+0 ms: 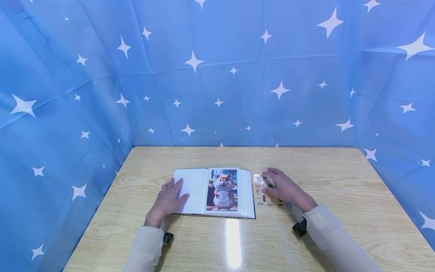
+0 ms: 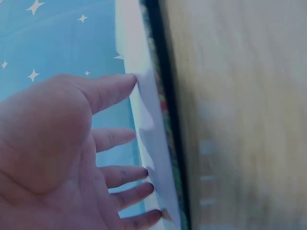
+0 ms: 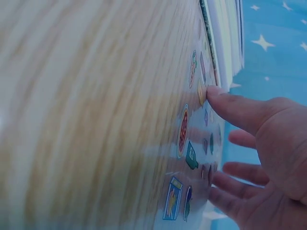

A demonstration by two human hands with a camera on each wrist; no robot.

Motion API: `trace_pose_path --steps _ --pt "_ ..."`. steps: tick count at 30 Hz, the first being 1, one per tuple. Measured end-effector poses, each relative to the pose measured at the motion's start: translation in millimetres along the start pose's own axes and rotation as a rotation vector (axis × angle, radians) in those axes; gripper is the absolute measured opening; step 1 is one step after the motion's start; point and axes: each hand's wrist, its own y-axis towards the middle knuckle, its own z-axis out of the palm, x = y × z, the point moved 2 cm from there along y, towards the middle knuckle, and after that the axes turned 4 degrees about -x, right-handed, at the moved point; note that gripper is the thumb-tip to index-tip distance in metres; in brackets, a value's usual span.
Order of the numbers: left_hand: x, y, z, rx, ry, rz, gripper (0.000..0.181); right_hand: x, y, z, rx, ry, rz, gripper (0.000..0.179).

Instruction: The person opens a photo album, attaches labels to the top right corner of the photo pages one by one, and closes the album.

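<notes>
A photo album (image 1: 190, 189) lies open, with a blank white page on its left and a picture of a hamster-like character in an apron (image 1: 222, 190) on its right. My left hand (image 1: 168, 198) rests on the blank page near its outer edge, fingers spread. In the left wrist view, its fingertips (image 2: 127, 81) touch the page. Right of the album lies a clear sticker sheet (image 1: 264, 198) with small food and bottle pictures. My right hand (image 1: 285, 187) touches it with thumb and fingertips, fingers fairly straight, covering part of the sheet.
The wood-grain table (image 1: 129, 234) carries the album and sheet. A blue curtain with white stars (image 1: 238, 94) hangs behind and at the sides. A dark device (image 1: 300, 228) sits at the right wrist, another (image 1: 168, 238) at the left.
</notes>
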Motion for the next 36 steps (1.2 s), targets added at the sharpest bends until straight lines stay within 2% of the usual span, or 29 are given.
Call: trace_pose_path --steps 6,12,19,24,36 --pt "-7.7 2.2 -6.0 -0.044 0.031 -0.022 0.068 -0.9 0.7 0.9 -0.015 0.005 0.007 0.066" --pt "-18.3 3.9 -8.7 -0.068 0.038 -0.004 0.067 -1.0 0.9 0.4 -0.023 0.040 0.019 0.070" --pt "-31.7 5.3 -7.9 -0.097 -0.006 0.015 0.066 -2.1 1.3 -1.0 0.001 0.055 0.043 0.073" --pt "-43.0 6.2 -4.8 -0.116 -0.039 0.049 0.064 -6.8 2.6 0.0 -0.019 0.074 0.029 0.075" --pt "-67.9 6.9 4.7 -0.109 -0.130 0.127 0.060 -17.0 9.4 0.2 -0.010 0.118 -0.003 0.076"
